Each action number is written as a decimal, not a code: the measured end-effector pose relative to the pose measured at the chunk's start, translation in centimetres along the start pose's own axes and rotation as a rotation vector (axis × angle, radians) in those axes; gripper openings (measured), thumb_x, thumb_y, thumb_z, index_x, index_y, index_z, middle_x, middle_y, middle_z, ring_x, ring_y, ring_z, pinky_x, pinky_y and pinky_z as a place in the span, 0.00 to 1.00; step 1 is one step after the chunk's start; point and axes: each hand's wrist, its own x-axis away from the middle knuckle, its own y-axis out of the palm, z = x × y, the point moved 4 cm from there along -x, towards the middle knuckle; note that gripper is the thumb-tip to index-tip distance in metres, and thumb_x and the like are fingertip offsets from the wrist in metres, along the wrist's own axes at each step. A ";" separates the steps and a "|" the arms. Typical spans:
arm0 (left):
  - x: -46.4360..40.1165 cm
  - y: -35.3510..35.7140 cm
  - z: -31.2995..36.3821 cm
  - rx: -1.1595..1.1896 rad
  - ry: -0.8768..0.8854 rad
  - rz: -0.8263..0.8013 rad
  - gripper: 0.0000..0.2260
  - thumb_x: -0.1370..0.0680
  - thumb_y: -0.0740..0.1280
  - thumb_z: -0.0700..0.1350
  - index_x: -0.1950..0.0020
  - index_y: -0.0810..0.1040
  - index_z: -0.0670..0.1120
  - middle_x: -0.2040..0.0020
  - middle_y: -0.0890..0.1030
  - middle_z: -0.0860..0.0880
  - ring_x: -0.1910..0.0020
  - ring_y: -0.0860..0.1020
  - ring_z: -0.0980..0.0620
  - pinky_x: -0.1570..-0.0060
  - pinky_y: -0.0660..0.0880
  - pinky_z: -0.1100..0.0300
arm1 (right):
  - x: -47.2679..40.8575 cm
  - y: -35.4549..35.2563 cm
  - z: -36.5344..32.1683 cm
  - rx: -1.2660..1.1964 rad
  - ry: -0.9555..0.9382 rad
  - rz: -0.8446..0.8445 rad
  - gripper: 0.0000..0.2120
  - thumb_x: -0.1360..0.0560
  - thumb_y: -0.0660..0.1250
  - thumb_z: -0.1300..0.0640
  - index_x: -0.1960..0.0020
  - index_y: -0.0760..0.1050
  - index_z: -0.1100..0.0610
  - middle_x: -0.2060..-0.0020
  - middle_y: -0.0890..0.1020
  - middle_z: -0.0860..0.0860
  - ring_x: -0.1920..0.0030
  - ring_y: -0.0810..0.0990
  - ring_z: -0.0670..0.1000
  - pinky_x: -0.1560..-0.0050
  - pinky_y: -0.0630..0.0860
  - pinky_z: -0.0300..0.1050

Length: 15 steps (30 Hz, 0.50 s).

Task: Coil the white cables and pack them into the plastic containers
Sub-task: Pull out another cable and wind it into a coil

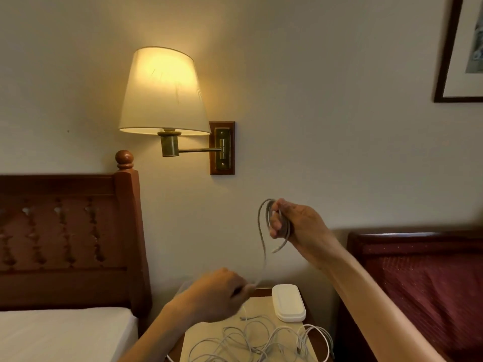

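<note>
My right hand [295,226] is raised in front of the wall and grips a few loops of a white cable [262,246]. The cable's strand runs down from the loops to my left hand [217,293], which pinches it just above the nightstand. A tangle of loose white cables [258,340] lies spread over the nightstand top. A white plastic container [288,303] with its lid on stands at the back of the nightstand, right of my left hand.
The small nightstand [317,343] sits between a bed with a white sheet [65,333] and wooden headboard [70,239] on the left and a dark red upholstered headboard [423,288] on the right. A lit wall lamp [162,92] hangs above.
</note>
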 end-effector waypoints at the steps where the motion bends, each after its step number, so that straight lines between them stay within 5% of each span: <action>1: 0.3 -1.0 2.0 0.007 0.100 -0.010 0.21 0.18 0.55 0.57 0.60 0.77 0.45 0.67 0.77 0.48 0.68 0.75 0.48 0.62 0.73 0.51 | 0.0 0.3 0.5 0.152 -0.033 0.018 0.16 0.16 0.52 0.52 0.53 0.74 0.60 0.69 0.79 0.52 0.66 0.80 0.51 0.58 0.78 0.43; 4: 1.0 -4.6 5.2 0.052 0.323 0.181 0.19 0.18 0.57 0.55 0.63 0.74 0.45 0.72 0.73 0.50 0.73 0.71 0.49 0.71 0.65 0.62 | 0.1 1.1 1.6 0.393 -0.078 0.047 0.14 0.17 0.54 0.54 0.54 0.74 0.60 0.70 0.82 0.52 0.67 0.81 0.50 0.60 0.78 0.40; 8: 1.3 -7.7 5.0 0.000 0.457 0.459 0.10 0.18 0.60 0.53 0.58 0.74 0.57 0.70 0.70 0.61 0.74 0.71 0.60 0.68 0.63 0.73 | 0.8 2.2 2.4 0.460 -0.088 -0.006 0.14 0.18 0.57 0.55 0.55 0.76 0.60 0.71 0.81 0.50 0.69 0.80 0.47 0.63 0.77 0.38; 15: 0.7 -7.6 2.1 0.069 0.298 0.757 0.13 0.18 0.58 0.56 0.57 0.74 0.52 0.69 0.75 0.57 0.71 0.74 0.57 0.71 0.70 0.61 | 1.4 3.2 3.3 0.032 0.117 -0.192 0.16 0.18 0.56 0.54 0.57 0.77 0.59 0.76 0.70 0.51 0.74 0.69 0.49 0.65 0.70 0.42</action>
